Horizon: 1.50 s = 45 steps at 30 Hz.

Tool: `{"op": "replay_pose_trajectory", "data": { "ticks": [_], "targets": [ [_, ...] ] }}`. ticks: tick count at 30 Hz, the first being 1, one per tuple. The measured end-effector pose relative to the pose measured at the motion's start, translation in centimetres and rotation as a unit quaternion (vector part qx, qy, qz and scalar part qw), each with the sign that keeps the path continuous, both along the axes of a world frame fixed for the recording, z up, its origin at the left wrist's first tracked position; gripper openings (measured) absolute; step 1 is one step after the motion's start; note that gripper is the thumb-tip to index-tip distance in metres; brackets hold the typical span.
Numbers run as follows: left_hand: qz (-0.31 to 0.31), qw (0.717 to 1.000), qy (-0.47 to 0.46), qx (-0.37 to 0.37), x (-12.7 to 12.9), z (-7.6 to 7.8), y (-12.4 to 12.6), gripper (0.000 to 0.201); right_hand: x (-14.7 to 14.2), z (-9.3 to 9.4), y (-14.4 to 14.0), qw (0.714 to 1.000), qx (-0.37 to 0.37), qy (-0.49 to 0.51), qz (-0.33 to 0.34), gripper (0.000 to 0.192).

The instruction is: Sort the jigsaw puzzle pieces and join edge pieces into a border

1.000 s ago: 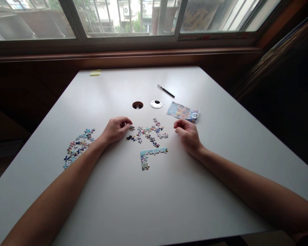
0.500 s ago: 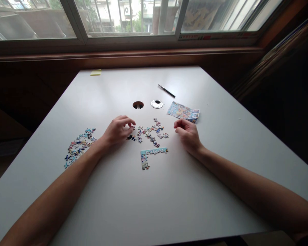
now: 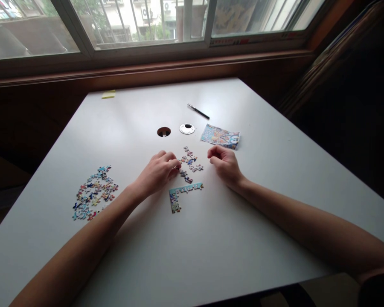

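My left hand (image 3: 161, 170) is over the loose puzzle pieces (image 3: 189, 160) in the middle of the table, its fingers bent together on a puzzle piece at their tips. It hides part of this group. My right hand (image 3: 224, 165) rests on the table to the right of the pieces, curled into a fist; anything inside it is hidden. Just below the loose pieces lies an L-shaped joined section of puzzle (image 3: 174, 198), with a light blue border along its top and left side. A bigger pile of pieces (image 3: 94, 192) lies left of my left forearm.
A colourful picture sheet (image 3: 220, 136) lies beyond my right hand, with a black pen (image 3: 198, 111) behind it. A round cable hole (image 3: 164, 132) and its silver cover (image 3: 187, 128) are further back. A yellow sticky note (image 3: 108, 94) is at the far left of the white table (image 3: 192, 251).
My left hand has moved right, over the loose pieces, and its fingers have come closer together. My right hand keeps its fist. The whole view has shifted and tilted slightly.
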<state>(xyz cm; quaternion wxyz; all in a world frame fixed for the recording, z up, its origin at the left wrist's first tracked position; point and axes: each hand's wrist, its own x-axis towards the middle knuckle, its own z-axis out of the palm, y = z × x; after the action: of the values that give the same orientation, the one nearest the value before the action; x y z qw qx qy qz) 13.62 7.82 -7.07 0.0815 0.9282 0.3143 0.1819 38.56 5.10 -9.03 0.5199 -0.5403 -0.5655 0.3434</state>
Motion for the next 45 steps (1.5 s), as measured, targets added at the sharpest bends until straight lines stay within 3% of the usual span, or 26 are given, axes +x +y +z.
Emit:
{"op": "replay_pose_trajectory", "data": {
  "ticks": [4, 7, 11, 13, 16, 19, 21, 23, 30, 36, 39, 42, 45],
  "targets": [
    [-0.009, 0.994, -0.066, -0.087, -0.7, 1.9, -0.7, 0.014, -0.1, 0.0, 0.0, 1.0, 0.013, -0.012, 0.005, 0.009],
    [0.049, 0.959, -0.192, -0.202, -1.9, 2.9, -3.0, 0.012, -0.2, 0.0, -0.1, 0.999, 0.025, -0.036, 0.008, 0.008],
    [0.072, 0.896, -0.314, -0.306, -3.8, 1.5, -7.1, 0.011, -0.5, 0.4, -0.4, 0.994, 0.065, -0.084, 0.019, 0.011],
    [0.055, 0.897, -0.32, -0.301, -4.3, 0.5, -8.6, 0.007, -0.7, 0.8, -1.0, 0.986, 0.113, -0.116, 0.043, 0.013],
    [0.032, 0.904, -0.306, -0.297, -4.2, -0.1, -9.8, 0.008, -1.4, 1.4, -2.7, 0.955, 0.203, -0.161, 0.144, 0.013],
    [0.051, 0.884, -0.323, -0.334, -3.6, -0.2, -10.4, 0.01, -2.6, 1.9, -4.8, 0.893, 0.29, -0.222, 0.263, 0.008],
    [0.07, 0.865, -0.341, -0.363, -3.2, -0.1, -10.8, 0.012, -3.5, 2.1, -6.0, 0.859, 0.331, -0.262, 0.29, 0.008],
    [0.073, 0.853, -0.347, -0.382, -3.0, -0.1, -11.1, 0.012, -4.1, 2.1, -6.8, 0.844, 0.346, -0.28, 0.3, 0.01],
    [0.051, 0.841, -0.355, -0.404, -3.0, -0.2, -11.1, 0.012, -4.4, 1.4, -7.1, 0.874, 0.323, -0.248, 0.264, 0.009],
    [0.046, 0.834, -0.345, -0.429, -2.9, -0.2, -11.2, 0.013, -4.4, 1.4, -7.2, 0.879, 0.322, -0.241, 0.255, 0.013],
    [0.045, 0.871, -0.309, -0.379, -3.2, 0.1, -10.8, 0.013, -4.5, 1.4, -7.1, 0.882, 0.316, -0.239, 0.256, 0.011],
    [0.049, 0.941, -0.265, -0.204, -4.0, 0.4, -9.9, 0.014, -4.5, 1.3, -7.0, 0.883, 0.299, -0.25, 0.262, 0.008],
    [0.027, 0.974, -0.217, -0.056, -4.6, 0.5, -8.9, 0.021, -4.4, 1.0, -6.8, 0.858, 0.281, -0.293, 0.314, 0.007]
  ]
}}
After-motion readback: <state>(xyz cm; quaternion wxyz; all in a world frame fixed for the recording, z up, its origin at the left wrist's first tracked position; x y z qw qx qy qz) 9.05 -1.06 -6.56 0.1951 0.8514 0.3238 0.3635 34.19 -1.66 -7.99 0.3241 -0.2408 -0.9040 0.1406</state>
